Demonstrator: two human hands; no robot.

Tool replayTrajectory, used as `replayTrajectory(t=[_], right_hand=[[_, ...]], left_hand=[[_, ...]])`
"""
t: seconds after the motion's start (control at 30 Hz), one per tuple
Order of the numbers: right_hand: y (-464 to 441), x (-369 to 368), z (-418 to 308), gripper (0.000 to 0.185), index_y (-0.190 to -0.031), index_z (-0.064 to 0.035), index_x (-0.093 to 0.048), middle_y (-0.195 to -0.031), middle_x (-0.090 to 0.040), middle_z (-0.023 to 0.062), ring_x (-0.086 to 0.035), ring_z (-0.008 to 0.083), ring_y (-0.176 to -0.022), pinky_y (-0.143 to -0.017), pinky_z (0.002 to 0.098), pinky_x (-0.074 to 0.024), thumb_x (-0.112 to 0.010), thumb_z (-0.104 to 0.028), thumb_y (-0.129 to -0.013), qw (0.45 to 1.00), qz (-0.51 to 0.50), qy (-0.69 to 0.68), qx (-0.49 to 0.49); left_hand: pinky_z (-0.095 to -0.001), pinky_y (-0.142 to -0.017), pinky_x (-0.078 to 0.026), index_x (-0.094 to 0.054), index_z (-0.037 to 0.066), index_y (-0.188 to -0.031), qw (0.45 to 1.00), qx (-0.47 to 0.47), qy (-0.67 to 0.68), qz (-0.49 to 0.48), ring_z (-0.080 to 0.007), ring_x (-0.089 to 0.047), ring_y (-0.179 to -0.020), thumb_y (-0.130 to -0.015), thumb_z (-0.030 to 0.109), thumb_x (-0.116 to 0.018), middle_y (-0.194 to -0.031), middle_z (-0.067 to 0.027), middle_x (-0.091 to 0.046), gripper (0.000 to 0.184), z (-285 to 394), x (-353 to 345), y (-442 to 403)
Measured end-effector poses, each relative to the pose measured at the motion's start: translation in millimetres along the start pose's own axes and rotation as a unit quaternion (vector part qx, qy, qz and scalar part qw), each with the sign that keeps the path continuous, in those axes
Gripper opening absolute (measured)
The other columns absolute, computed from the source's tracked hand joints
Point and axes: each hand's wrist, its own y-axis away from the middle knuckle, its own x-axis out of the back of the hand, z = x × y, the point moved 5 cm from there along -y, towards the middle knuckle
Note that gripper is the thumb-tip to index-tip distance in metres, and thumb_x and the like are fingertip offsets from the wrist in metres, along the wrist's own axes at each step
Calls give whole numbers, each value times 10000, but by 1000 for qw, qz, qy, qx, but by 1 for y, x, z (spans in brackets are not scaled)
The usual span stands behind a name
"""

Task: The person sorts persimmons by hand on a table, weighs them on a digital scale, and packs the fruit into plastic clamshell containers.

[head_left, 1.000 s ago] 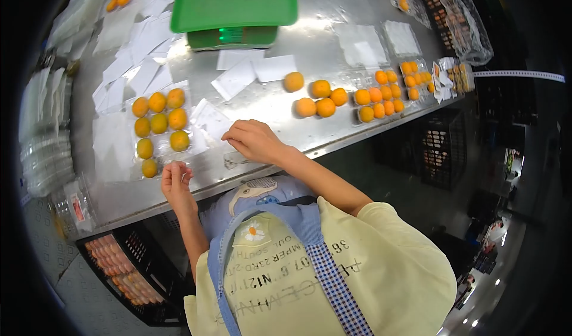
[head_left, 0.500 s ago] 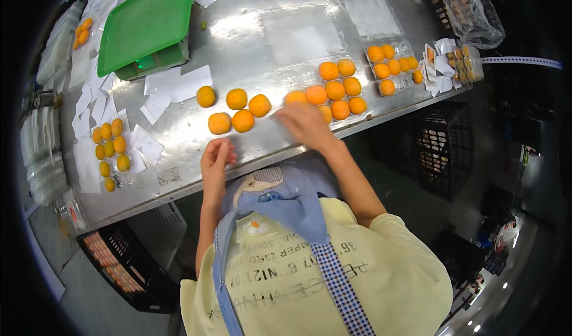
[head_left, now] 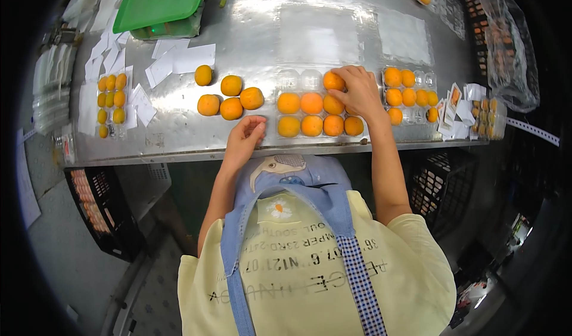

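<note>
A clear plastic tray (head_left: 289, 81) with moulded cups lies near the table's front edge, partly filled with oranges (head_left: 311, 103). My right hand (head_left: 362, 94) is over its right side, with thumb and fingers around an orange (head_left: 333, 80) in the back row. That hand hides some of the cups on the right. At the back left of the tray, two cups hold no fruit. My left hand (head_left: 243, 140) is at the table edge, fingers curled together and nothing seen in them. Just beyond it several loose oranges (head_left: 231, 85) rest on the bare metal.
More part-filled trays stand right (head_left: 422, 78) and left (head_left: 111, 100). A green tray (head_left: 161, 2) tops a box at the back left. White paper slips (head_left: 173, 62) lie about. Printed cards (head_left: 451, 106) are at the right. Black crates (head_left: 444, 178) stand below the table.
My right hand has moved right, from the tray's left side to its right side. More oranges now show at the tray's left. My left hand stays curled; the whole view has turned.
</note>
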Motion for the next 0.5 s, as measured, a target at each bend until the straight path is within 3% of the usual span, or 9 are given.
replayTrajectory(t=[0.07, 0.17, 0.33, 0.43, 0.5], right_hand=[[-6, 1, 2, 359, -1040, -90, -648, -1004, -620, 77, -545, 260, -994, -870, 390, -383, -706, -226, -713, 1000, -10, 16, 5], [-13, -1, -2, 381, -1050, -82, -642, -982, -614, 84, -547, 260, -982, -868, 387, -381, -710, -228, -705, 999, -37, 23, 22], [-20, 2, 7, 450, -1084, -69, -617, -961, -586, 103, -548, 264, -942, -867, 379, -400, -728, -217, -673, 998, -51, -33, 29], [-14, 17, 1, 547, -1167, -69, -565, -1011, -551, 110, -538, 245, -944, -845, 357, -434, -739, -177, -660, 967, -46, -240, -72], [-11, 28, -18, 583, -1207, -63, -538, -1046, -534, 97, -540, 232, -966, -858, 340, -452, -741, -132, -665, 948, -30, -314, -41]], left_hand=[[-201, -661, -441, -599, 42, -1066, 1000, -11, 13, 19, -64, -515, -731, -911, 183, -588, -831, 4, -576, 211, 3, -4, -3], [-221, -715, -459, -590, 54, -1093, 1000, -6, 10, 12, -81, -548, -803, -918, 196, -582, -927, -11, -601, 225, 1, -5, -8], [-225, -732, -459, -583, 51, -1110, 1000, -15, 4, -11, -91, -552, -831, -919, 191, -582, -956, -18, -599, 237, 17, -12, -16], [-242, -762, -467, -557, 51, -1151, 998, -27, 26, -44, -106, -565, -881, -917, 180, -583, -1019, -38, -596, 269, 41, -25, -15], [-257, -787, -474, -534, 52, -1186, 995, -40, 68, -65, -120, -576, -923, -915, 171, -584, -1066, -55, -590, 300, 59, -41, -18]])
